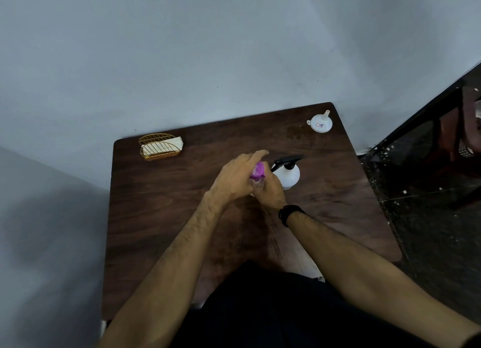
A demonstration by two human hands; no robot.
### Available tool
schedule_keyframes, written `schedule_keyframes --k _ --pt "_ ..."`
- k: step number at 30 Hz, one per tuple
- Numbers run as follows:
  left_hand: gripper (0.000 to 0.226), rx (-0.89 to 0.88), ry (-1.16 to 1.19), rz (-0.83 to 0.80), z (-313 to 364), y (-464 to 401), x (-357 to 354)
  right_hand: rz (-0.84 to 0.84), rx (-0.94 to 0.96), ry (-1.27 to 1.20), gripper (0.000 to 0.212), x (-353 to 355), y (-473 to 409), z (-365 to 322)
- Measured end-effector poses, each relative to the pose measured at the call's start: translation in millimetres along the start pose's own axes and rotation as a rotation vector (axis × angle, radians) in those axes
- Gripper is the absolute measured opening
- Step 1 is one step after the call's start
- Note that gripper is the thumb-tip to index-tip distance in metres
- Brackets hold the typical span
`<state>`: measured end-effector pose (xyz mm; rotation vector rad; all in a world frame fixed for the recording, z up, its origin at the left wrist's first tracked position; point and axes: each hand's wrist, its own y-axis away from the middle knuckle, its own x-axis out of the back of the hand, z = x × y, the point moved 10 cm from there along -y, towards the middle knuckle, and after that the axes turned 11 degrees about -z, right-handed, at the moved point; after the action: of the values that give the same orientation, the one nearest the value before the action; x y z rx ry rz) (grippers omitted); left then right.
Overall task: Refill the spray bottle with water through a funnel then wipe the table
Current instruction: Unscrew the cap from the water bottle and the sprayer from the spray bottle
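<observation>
A white spray bottle (288,176) with a black trigger head stands upright near the middle of the dark wooden table (161,217). Just left of it, both my hands meet on a water bottle with a purple cap (257,171). My left hand (235,178) is around the cap from the left, with the index finger stretched out. My right hand (270,192) grips the bottle's body, which is mostly hidden. A white funnel (320,122) lies spout up at the far right corner.
A gold wire holder (159,147) with white napkins stands at the table's far left. A grey wall runs behind and to the left. The table's right edge drops to a dark speckled floor, where dark furniture legs (442,118) stand.
</observation>
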<state>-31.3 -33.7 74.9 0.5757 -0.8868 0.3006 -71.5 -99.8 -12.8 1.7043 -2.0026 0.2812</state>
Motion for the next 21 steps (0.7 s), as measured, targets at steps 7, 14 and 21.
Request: schedule_keyframes --k 7,14,21 --pt "0.104 0.140 -0.046 0.058 -19 -1 14 -0.020 -0.019 -0.057 0.054 -2 -1 6" --pt "0.098 0.073 -0.094 -0.041 -6 -6 4 -0.026 -0.037 -0.042 0.055 -4 -4 10" --pt "0.110 0.058 -0.093 -0.017 -8 -10 10 -0.023 -0.044 0.004 0.050 -2 -4 9"
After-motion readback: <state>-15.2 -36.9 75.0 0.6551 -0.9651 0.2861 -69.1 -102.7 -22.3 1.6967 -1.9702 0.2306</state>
